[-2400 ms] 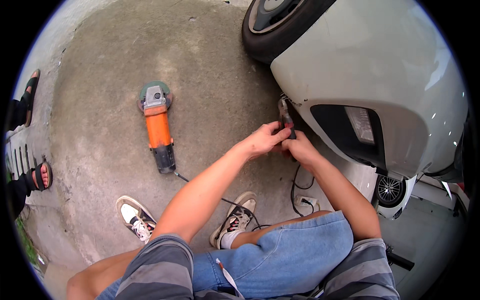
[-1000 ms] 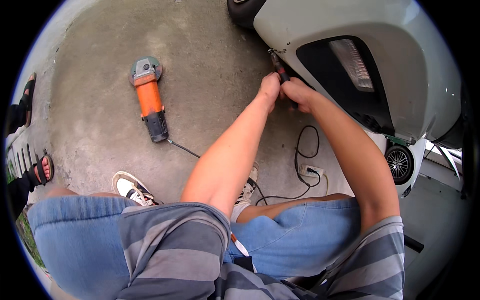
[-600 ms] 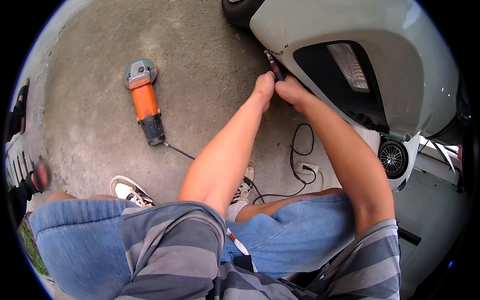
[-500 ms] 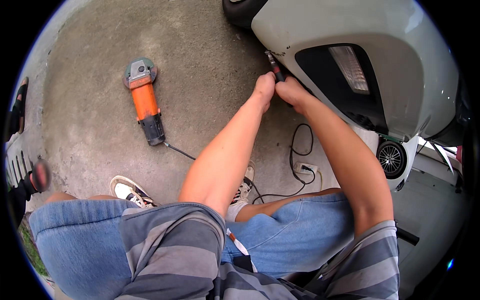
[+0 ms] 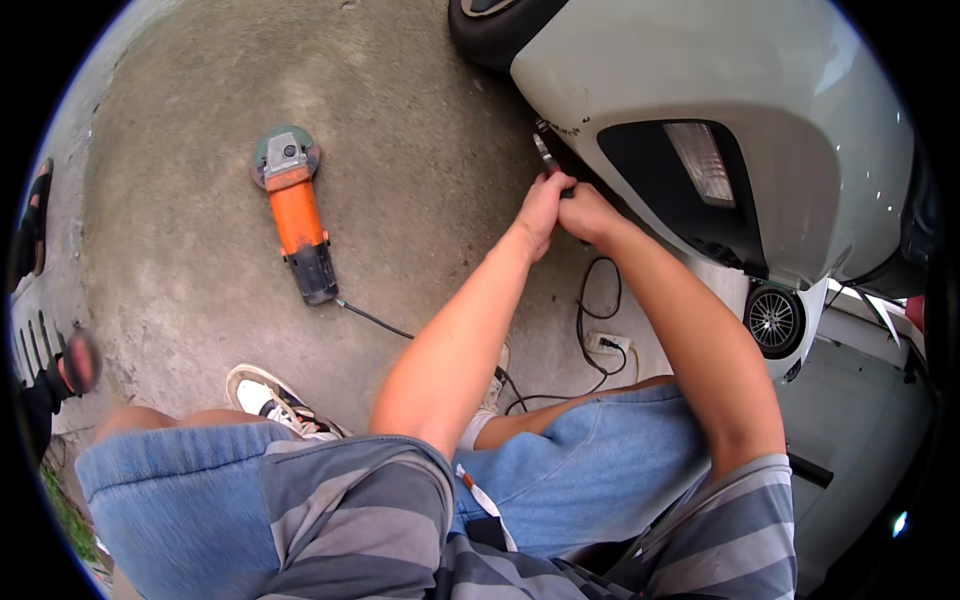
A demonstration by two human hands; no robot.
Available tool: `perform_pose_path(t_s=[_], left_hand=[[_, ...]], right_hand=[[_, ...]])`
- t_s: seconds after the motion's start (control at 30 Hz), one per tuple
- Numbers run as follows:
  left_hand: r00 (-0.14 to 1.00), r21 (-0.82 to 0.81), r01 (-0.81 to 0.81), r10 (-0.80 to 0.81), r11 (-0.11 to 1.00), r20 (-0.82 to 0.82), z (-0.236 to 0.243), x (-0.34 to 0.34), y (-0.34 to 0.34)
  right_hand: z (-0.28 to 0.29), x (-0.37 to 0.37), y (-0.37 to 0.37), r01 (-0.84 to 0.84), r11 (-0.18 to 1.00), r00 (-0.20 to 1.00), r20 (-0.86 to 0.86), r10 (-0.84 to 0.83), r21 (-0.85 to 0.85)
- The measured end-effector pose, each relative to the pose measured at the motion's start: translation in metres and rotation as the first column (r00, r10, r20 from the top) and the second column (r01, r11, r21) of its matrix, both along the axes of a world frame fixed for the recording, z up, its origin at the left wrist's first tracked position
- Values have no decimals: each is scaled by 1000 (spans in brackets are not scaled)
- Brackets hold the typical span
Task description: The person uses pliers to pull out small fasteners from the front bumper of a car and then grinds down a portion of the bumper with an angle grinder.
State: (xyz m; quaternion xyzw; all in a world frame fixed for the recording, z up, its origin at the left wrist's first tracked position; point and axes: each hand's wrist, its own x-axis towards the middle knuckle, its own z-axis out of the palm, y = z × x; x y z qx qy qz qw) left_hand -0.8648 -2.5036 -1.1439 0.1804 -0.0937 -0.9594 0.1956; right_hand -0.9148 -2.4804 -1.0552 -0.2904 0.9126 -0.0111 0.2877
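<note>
A pair of pliers (image 5: pixel 545 152) with a metal head and dark, red-marked handles points away from me at the lower edge of the car's pale bumper (image 5: pixel 660 95). My left hand (image 5: pixel 541 212) is closed around the handles. Pressed against it, my right hand (image 5: pixel 592 213) is also closed on them. Most of the grip is hidden by my fingers. Dark broken marks (image 5: pixel 566 130) run along the bumper edge, just right of the pliers' tip; the jaws look slightly apart from that edge.
An orange angle grinder (image 5: pixel 297 215) lies on the concrete at left, its cord trailing toward my feet. A white power socket (image 5: pixel 606 343) with a looped black cable (image 5: pixel 582 310) is between my arms. A person's hand (image 5: pixel 80 358) shows at far left, and a car wheel (image 5: pixel 775 318) at right.
My hands and the pliers have drawn back toward me from the bumper edge. The view has shifted slightly. The grinder stays where it lay.
</note>
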Motion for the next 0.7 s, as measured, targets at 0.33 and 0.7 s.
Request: perform_pose_path(t_s=[0.33, 0.7], left_hand=[[998, -129, -2, 9, 992, 58, 30, 37, -40], [994, -226, 86, -98, 970, -43, 7, 65, -77]], right_hand=[[28, 28, -35, 135, 989, 988, 69, -139, 61], [-7, 38, -51, 215, 975, 975, 68, -210, -64]])
